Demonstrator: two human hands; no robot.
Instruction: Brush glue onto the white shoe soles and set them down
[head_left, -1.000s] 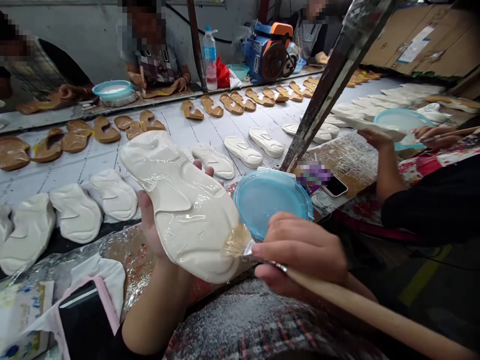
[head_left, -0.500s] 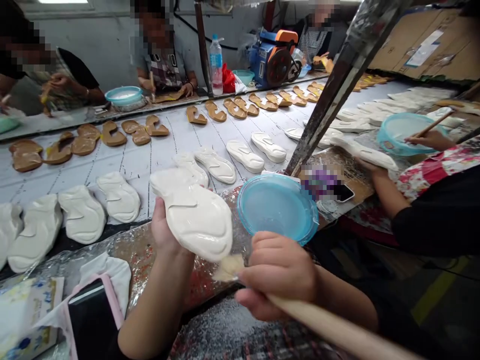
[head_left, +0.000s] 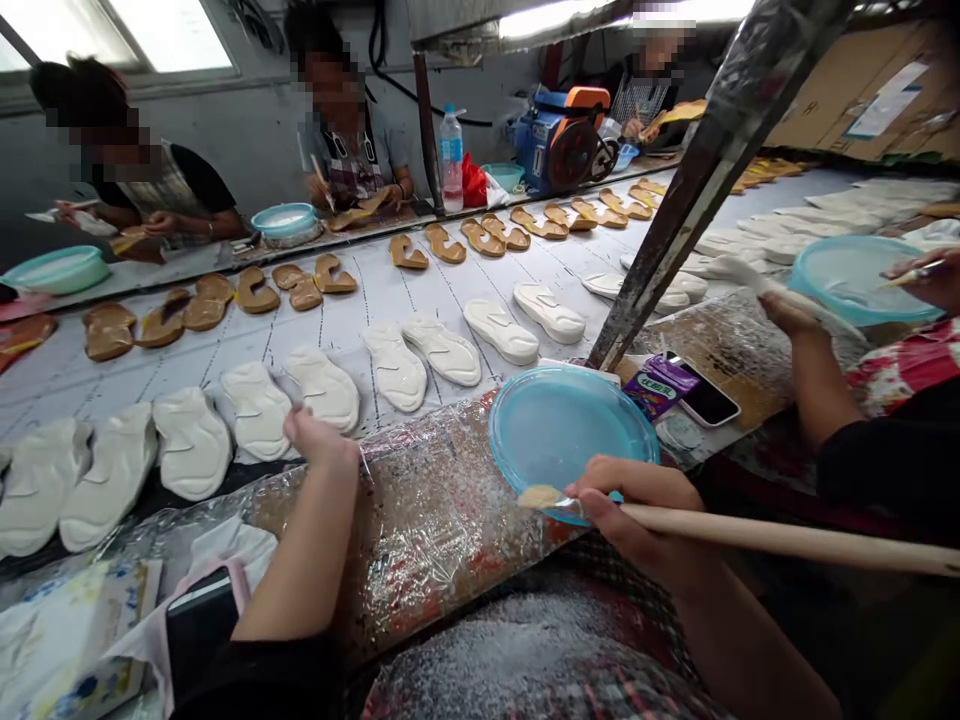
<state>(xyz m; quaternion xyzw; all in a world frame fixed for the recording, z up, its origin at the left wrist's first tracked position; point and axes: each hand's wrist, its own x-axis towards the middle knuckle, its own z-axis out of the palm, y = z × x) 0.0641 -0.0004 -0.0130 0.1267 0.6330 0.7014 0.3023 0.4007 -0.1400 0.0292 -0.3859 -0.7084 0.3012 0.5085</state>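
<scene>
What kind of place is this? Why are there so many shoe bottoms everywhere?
It looks like a shoe factory. Rows of white soles and tan soles cover a long table, a right hand holds a brush over a blue bowl, and another worker sits nearby.

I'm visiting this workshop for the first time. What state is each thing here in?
Left hand: empty, fingers at a sole
Right hand: gripping the brush
Brush: bristles coated, at the dish rim
Blue dish: tilted, thin pale coating
White soles: lying in rows
Phone: lying flat, screen dark
</scene>
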